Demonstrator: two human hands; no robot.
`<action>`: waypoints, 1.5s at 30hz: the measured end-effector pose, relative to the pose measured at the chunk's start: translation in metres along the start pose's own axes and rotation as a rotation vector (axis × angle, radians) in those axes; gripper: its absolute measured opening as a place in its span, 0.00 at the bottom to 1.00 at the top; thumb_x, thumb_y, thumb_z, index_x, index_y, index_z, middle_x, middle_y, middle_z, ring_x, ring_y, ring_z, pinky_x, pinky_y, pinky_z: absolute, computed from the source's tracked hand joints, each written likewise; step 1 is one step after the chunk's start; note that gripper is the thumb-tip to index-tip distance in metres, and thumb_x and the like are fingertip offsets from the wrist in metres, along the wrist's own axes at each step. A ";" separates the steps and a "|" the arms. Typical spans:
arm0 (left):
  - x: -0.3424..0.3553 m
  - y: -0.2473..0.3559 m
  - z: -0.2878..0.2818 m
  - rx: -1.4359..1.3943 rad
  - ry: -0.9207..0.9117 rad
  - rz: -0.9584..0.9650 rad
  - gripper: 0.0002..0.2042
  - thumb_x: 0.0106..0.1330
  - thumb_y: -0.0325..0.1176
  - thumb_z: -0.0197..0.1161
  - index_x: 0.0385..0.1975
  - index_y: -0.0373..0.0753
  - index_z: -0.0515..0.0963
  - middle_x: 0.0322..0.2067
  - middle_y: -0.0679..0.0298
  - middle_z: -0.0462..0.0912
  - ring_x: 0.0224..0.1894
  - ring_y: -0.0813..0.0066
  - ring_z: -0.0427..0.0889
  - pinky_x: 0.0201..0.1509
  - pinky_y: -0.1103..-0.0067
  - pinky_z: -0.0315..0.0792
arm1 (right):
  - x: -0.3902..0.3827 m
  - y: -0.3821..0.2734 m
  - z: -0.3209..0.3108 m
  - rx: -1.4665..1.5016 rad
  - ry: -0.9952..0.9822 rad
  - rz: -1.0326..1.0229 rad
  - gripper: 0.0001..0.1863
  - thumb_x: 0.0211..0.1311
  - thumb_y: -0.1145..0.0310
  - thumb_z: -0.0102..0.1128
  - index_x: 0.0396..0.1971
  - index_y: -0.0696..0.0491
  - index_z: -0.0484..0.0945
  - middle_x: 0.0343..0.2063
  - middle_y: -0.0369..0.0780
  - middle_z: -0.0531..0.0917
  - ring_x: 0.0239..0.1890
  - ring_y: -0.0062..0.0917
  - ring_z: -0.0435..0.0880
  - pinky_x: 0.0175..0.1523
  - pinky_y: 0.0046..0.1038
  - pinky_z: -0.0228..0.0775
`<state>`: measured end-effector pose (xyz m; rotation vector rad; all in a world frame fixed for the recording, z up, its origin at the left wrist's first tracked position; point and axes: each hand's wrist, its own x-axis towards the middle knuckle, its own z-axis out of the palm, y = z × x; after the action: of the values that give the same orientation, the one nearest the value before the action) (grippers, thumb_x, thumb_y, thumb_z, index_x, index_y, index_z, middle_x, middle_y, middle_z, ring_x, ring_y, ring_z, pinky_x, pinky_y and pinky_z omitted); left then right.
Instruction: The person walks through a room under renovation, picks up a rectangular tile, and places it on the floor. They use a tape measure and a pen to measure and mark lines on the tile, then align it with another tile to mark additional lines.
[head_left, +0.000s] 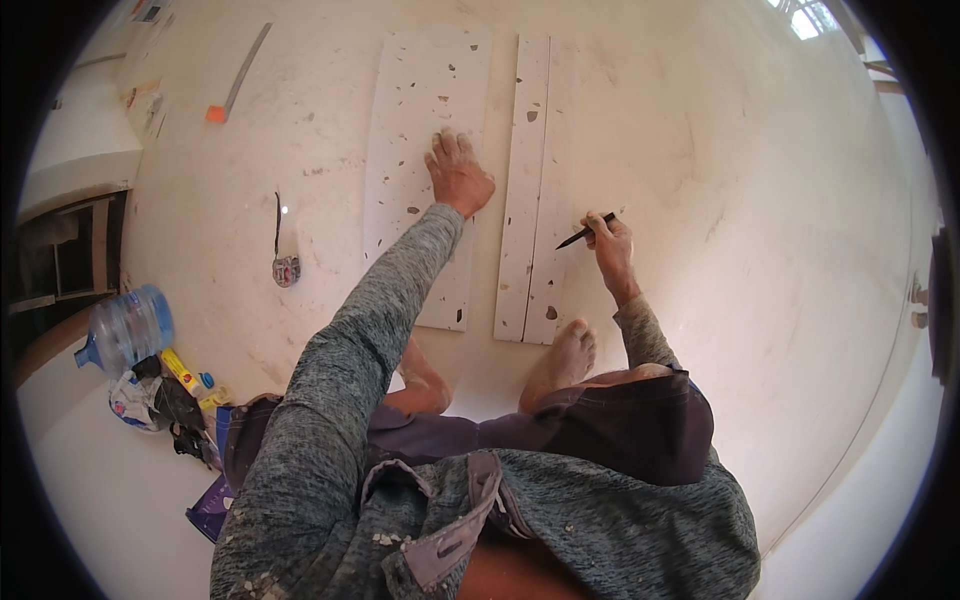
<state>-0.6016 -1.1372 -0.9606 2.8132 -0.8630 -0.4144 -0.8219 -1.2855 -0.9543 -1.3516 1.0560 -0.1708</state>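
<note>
Two long white slabs with scattered dark chips, like terrazzo tiles, lie side by side on the pale floor. On the wider left slab [400, 170] rests my left hand [461, 176], fingers spread and pointing away from me. A dark lengthwise line divides the right slab [520, 215] into two narrow strips; I cannot tell whether it is a gap or a mark. My right hand [612, 248] is closed around a black pen [586, 232], whose lower tip points toward the right slab's edge. Whether the tip touches anything is unclear.
A tape measure [286, 270] with a black strap lies left of the slabs. Farther off is a grey strip with an orange end [216, 114]. A large blue water bottle [130, 325] and bags [175, 405] sit at left. My bare feet [562, 365] are near the slabs.
</note>
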 end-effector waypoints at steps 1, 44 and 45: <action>-0.007 0.007 0.004 -0.064 -0.020 0.020 0.42 0.53 0.46 0.63 0.63 0.26 0.54 0.64 0.44 0.51 0.68 0.46 0.49 0.68 0.51 0.48 | 0.005 -0.006 -0.002 0.007 0.002 -0.005 0.16 0.65 0.60 0.57 0.29 0.59 0.82 0.19 0.32 0.76 0.22 0.15 0.71 0.29 0.19 0.65; -0.029 0.058 -0.089 -0.577 -0.242 -0.359 0.57 0.42 0.53 0.75 0.64 0.21 0.48 0.60 0.40 0.56 0.65 0.44 0.51 0.63 0.50 0.55 | 0.008 -0.132 -0.023 0.230 0.137 -0.205 0.14 0.65 0.59 0.56 0.34 0.55 0.80 0.24 0.31 0.76 0.26 0.14 0.73 0.34 0.19 0.68; -0.028 0.052 -0.095 -0.569 -0.221 -0.347 0.57 0.42 0.53 0.75 0.64 0.22 0.48 0.60 0.40 0.56 0.65 0.45 0.51 0.63 0.50 0.55 | 0.011 -0.152 -0.017 0.214 0.128 -0.236 0.14 0.65 0.59 0.56 0.34 0.55 0.80 0.24 0.31 0.76 0.26 0.14 0.73 0.34 0.19 0.68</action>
<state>-0.6216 -1.1566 -0.8518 2.3941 -0.2191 -0.8745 -0.7588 -1.3470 -0.8293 -1.2801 0.9518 -0.5373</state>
